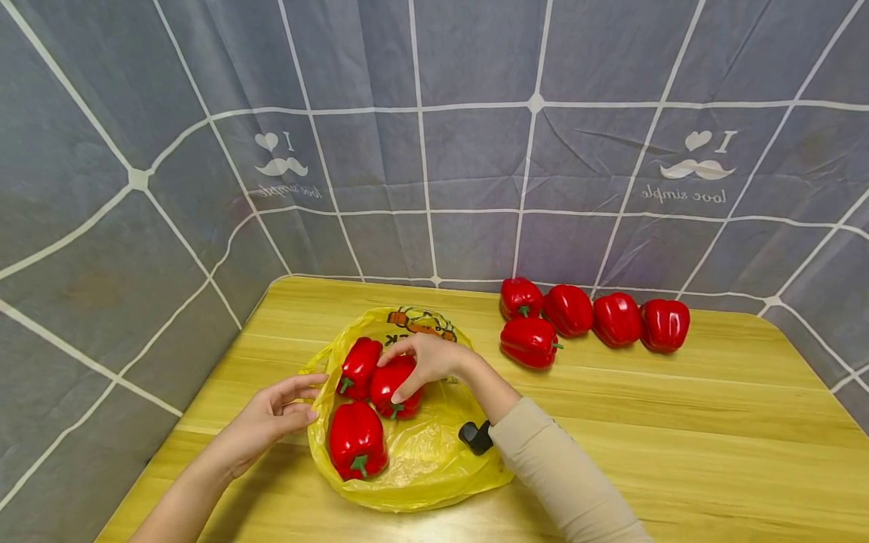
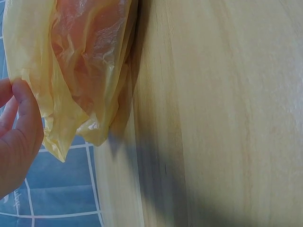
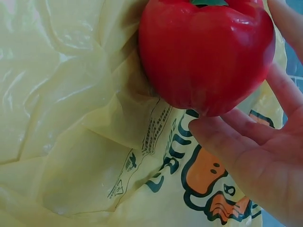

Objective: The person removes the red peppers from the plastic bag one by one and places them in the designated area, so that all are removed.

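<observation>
A yellow plastic bag [image 1: 428, 460] lies spread with its mouth wide on the table. Inside its left half are three glossy red bell peppers with green stems: one at the back [image 1: 361, 360], one in front [image 1: 356, 437] and one between them, nearer the bag's middle [image 1: 392, 379]. My right hand [image 1: 434, 357] reaches over the rim and holds this middle bell pepper [image 3: 206, 52], thumb and fingers on either side. At the left rim, my left hand [image 1: 271, 413] pinches the bag's edge [image 2: 35, 90] between thumb and finger. A red shape shows through the plastic in the left wrist view.
Several more red bell peppers [image 1: 569, 310] stand close together at the back right of the wooden table [image 1: 679, 422]. A grey curtain with white lines [image 1: 475, 158] hangs behind and at both sides. A black wrist device [image 1: 477, 437] sits by my right sleeve.
</observation>
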`<state>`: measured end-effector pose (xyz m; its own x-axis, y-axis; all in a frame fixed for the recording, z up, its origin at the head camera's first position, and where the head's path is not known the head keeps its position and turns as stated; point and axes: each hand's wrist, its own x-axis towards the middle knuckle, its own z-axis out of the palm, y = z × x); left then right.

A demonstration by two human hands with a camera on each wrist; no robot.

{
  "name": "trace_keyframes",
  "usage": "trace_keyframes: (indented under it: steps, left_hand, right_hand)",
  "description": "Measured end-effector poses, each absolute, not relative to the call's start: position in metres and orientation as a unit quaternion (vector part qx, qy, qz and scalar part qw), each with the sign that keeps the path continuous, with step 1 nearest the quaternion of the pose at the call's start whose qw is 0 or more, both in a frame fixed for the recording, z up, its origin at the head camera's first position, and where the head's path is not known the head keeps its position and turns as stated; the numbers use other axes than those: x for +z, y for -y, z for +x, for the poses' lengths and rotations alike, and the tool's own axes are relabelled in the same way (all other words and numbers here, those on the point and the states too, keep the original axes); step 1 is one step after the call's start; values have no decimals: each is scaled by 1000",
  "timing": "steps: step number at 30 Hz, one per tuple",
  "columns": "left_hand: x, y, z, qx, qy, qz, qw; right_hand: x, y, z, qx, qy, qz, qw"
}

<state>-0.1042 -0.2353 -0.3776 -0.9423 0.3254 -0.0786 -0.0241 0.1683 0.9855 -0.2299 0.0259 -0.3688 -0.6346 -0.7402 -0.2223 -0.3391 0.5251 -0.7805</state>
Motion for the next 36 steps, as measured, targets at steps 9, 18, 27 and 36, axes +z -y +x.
trace_keyframes:
  steps: [9, 18, 27, 36]
  left_hand:
    - [-379, 235, -105, 640, -749, 104, 136]
    - [-380, 235, -105, 642, -747, 103, 134]
    - [-379, 235, -106, 647, -743, 107, 134]
    - [-380, 236, -105, 643, -746, 107, 135]
  right_hand:
    - [-371, -31, -230, -378, -809, -339, 298]
    - [-365, -35, -227, -384, -807, -363, 264]
    - [-356, -39, -225, -389, -806, -382, 231]
    - [-347, -44, -219, -388, -816, -375, 206]
